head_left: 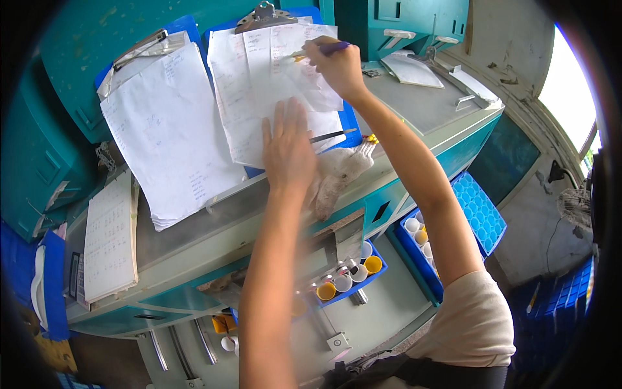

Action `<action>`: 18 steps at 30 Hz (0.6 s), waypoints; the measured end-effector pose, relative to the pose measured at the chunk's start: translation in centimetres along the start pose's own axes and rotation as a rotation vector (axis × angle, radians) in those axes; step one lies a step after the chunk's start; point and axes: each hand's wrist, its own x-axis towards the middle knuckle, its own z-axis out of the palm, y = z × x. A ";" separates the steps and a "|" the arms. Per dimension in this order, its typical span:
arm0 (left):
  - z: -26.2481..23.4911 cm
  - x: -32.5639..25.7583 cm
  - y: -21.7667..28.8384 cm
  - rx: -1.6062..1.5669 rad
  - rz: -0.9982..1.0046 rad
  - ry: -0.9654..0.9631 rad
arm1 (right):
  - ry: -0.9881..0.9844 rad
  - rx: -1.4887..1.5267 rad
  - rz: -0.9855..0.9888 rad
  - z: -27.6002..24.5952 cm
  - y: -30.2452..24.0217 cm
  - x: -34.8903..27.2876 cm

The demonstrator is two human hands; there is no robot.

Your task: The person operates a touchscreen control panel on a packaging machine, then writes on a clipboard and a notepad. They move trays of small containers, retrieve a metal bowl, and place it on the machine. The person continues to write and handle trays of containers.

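My right hand [337,65] is closed around a purple pen [334,48], near the upper right of a handwritten sheet [240,84]. The sheet lies on a blue clipboard [350,123] with a metal clip [264,16]. My left hand [288,142], blurred by motion, rests over the lower part of the sheet with its fingers stretched out and nothing in it. Beside its fingertips a slim dark pen [332,136] lies across the paper's lower edge. A soiled whitish knitted glove [340,172] lies just below the clipboard, at the counter's front edge.
To the left, a second clipboard [139,48] carries a thick stack of sheets [165,136]; a notebook [111,233] lies beyond it. Loose papers [411,69] sit at the far right. Below the counter are a blue tray of cups [343,282] and a light-blue compartmented tray [478,214].
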 end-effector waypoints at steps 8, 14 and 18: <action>0.0 -0.1 -0.1 0.003 -0.005 -0.003 | -0.045 -0.015 -0.012 -0.2 -0.3 0.0; 0.2 0.0 -0.1 0.013 -0.007 -0.021 | -0.119 0.023 -0.081 -0.1 -0.1 0.2; 0.1 0.0 -0.1 0.000 -0.012 -0.005 | -0.075 0.067 -0.018 -0.1 0.0 0.2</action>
